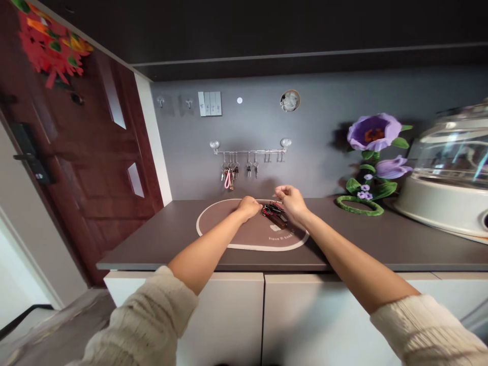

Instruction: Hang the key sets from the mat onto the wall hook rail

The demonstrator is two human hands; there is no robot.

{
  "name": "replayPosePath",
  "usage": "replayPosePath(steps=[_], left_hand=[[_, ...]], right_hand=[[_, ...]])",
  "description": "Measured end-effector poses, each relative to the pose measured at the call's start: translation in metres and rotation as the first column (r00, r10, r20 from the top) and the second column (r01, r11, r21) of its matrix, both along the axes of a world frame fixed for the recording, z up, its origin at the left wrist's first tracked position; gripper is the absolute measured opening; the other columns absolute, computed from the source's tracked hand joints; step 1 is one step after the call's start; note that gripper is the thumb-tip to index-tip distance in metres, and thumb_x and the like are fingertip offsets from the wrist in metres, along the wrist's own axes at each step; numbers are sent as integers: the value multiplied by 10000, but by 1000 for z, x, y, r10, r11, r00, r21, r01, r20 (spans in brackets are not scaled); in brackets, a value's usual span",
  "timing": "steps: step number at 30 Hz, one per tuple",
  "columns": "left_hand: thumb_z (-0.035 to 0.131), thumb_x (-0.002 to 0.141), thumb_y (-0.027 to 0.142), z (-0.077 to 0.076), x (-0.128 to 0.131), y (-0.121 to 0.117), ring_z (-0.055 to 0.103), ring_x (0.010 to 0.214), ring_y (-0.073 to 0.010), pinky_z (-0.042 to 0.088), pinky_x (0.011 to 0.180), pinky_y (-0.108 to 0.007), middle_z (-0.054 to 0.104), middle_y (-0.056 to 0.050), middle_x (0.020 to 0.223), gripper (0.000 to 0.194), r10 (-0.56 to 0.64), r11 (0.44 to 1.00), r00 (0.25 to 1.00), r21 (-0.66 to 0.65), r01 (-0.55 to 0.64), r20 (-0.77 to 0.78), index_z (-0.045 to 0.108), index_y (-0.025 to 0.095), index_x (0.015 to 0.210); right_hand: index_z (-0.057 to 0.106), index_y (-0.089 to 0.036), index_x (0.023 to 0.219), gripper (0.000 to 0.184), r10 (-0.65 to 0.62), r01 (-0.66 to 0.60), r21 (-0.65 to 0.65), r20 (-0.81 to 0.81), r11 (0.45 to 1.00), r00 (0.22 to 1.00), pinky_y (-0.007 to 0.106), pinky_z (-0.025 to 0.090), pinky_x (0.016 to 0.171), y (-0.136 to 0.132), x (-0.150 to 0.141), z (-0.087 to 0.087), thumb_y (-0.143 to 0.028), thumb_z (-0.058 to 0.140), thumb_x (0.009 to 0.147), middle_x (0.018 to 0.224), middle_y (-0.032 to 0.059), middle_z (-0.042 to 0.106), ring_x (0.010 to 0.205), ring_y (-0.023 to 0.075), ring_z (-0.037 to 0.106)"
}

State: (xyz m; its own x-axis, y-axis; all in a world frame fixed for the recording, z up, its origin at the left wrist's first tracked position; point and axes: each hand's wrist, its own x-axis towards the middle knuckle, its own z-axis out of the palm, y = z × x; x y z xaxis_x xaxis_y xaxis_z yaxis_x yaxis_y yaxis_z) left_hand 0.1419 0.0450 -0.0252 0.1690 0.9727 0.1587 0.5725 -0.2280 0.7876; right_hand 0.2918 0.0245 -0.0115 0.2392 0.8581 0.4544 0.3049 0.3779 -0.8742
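Note:
A bunch of keys (275, 213) with dark and red pieces lies on the brown oval mat (224, 231), which has a pale rim and white lettering. At the left end of the bunch, my left hand (249, 207) is closed with its fingertips close to a key ring. My right hand (293, 201) is beside the bunch on the right, slightly raised, thumb and fingers pinched together. What either hand pinches is too small to make out. Behind them, several keys (230, 172) hang from a clear hook rail (251, 151) on the wall, one with a pink strap.
Purple artificial flowers (375, 134) with a green ring base stand on the grey counter (160, 234) to the right. Beyond them is a white appliance (446, 198) with a transparent top. A dark cabinet (267, 35) overhangs the counter; a brown door (107, 178) is on the left.

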Motion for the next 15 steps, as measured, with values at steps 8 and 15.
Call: replayPosePath(steps=[8,15], left_hand=[[577,637,478,-3,8,-5,450,481,-111,291,487,-229,497,-2,476,336,26,996,973,93,-5,-229,553,157,539],[673,554,311,-9,6,1,524,595,-150,332,538,-225,531,-21,496,212,5,999,998,54,-1,-70,545,149,507]], right_hand=[[556,-148,823,130,-71,69,22,137,997,988,249,477,662,16,15,-16,-245,552,736,702,31,621,635,103,582],[541,-158,802,62,-31,36,-33,139,999,990,249,478,639,10,8,-16,-174,515,747,658,6,600,556,86,557]])
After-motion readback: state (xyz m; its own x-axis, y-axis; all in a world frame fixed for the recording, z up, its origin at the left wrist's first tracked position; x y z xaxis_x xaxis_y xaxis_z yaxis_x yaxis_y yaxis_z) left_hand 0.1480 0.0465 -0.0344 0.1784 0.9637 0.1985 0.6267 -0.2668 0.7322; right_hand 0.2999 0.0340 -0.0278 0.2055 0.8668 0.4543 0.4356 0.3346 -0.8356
